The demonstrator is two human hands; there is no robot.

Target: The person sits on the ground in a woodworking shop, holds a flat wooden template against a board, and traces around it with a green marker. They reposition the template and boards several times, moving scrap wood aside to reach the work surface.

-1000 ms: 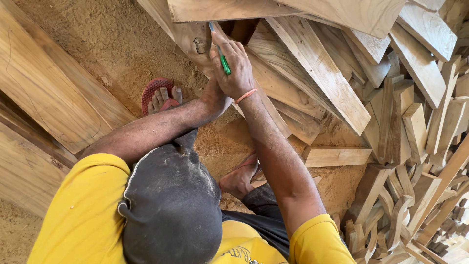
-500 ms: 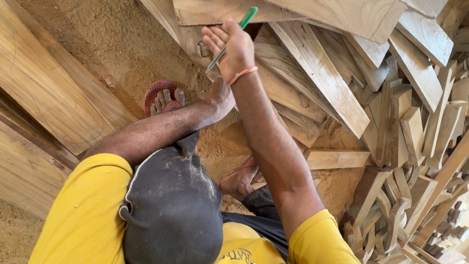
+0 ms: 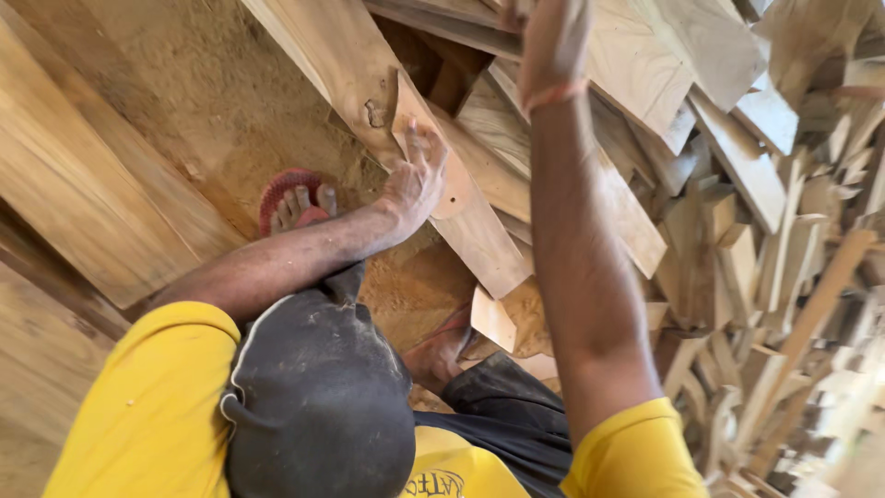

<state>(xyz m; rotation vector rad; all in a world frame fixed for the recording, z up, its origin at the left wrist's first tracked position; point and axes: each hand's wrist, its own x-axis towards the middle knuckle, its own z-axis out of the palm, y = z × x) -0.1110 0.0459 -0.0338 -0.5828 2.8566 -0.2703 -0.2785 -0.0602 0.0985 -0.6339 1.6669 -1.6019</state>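
The shirt [image 3: 138, 406] is bright yellow, and just beside it the cap [image 3: 318, 397] is dusty dark grey. Above the cap, the sandal [image 3: 281, 189] is red; the planks [image 3: 83, 184] around it are pale tan with streaked grain.

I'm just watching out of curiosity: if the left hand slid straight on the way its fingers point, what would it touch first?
The left hand already lies flat on a long slanted wooden plank, fingers pointing up along it. Going on, it would likely slide over the thin curved wood piece lying on that plank, though depth is hard to judge.

Slanted tan wooden plank [image 3: 369, 83], knot-marked
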